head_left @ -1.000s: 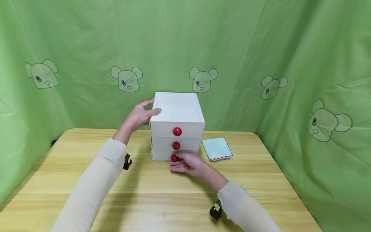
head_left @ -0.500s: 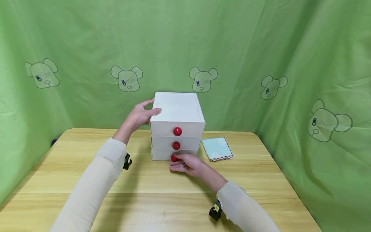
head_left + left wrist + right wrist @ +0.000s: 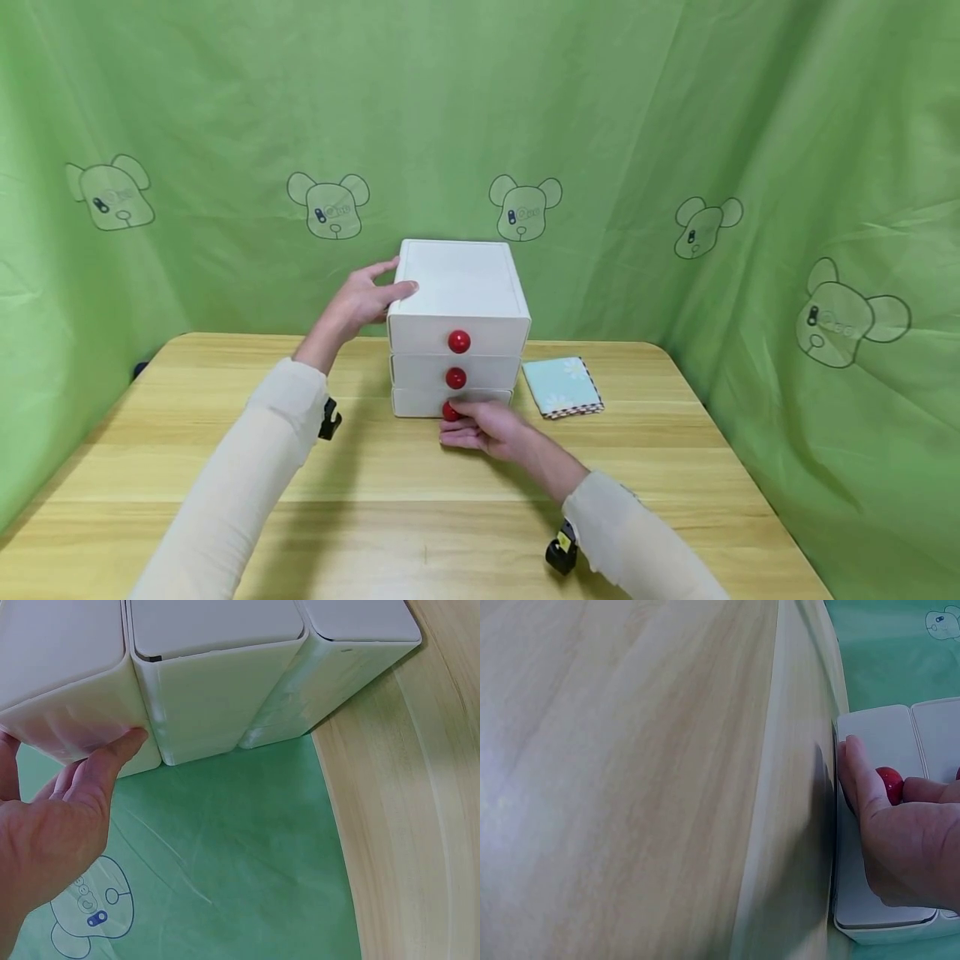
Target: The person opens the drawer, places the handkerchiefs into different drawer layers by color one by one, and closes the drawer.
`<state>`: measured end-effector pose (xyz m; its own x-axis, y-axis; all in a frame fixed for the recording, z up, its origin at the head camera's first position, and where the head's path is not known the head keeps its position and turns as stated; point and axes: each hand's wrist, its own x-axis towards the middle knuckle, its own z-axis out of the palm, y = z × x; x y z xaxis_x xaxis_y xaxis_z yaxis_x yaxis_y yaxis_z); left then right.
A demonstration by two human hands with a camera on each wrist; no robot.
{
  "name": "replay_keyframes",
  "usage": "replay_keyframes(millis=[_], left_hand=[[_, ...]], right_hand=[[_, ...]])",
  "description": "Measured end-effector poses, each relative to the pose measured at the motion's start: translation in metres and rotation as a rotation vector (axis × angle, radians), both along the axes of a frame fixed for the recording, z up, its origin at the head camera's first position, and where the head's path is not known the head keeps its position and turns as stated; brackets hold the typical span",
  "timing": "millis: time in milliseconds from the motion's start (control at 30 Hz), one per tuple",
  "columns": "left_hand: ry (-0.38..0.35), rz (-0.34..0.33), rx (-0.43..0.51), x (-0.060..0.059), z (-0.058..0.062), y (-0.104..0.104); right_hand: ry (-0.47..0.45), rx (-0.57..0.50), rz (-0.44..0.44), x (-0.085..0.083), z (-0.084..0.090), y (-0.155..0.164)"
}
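Note:
A white three-drawer box (image 3: pixel 459 279) stands on the table, with a round red knob on each drawer front. My left hand (image 3: pixel 360 298) rests on its upper left corner, thumb on the top and fingers against the side. In the left wrist view, that hand (image 3: pixel 60 832) presses the side wall of the top tier with its fingers fairly straight. My right hand (image 3: pixel 491 429) pinches the bottom drawer's red knob (image 3: pixel 451 411) between thumb and fingers. The right wrist view also shows the red knob (image 3: pixel 890 784) inside the grip. All three drawers look pushed in.
A folded light-blue cloth (image 3: pixel 562 387) with a checked edge lies just right of the box. Green curtain (image 3: pixel 585 108) with bear-head drawings hangs behind and at both sides of the wooden table (image 3: pixel 390 542).

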<state>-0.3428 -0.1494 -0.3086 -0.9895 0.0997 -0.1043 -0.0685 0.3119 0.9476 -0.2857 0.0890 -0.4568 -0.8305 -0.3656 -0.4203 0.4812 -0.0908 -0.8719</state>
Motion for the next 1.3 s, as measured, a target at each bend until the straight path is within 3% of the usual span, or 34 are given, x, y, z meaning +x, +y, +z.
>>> replay_keyframes(millis=[433,900,1300], left_hand=[[0.012,0.001,-0.002,0.000,-0.002,0.002],[0.014,0.001,-0.023,-0.001,-0.004,-0.004],[0.022,0.001,-0.026,-0.001,-0.001,-0.002]], right_hand=[[-0.004,-0.002,0.005,0.002,-0.002,0.003],[0.002,0.070,0.154,0.036,0.004,0.012],[0.034,0.089,0.171,0.058,0.009,0.017]])
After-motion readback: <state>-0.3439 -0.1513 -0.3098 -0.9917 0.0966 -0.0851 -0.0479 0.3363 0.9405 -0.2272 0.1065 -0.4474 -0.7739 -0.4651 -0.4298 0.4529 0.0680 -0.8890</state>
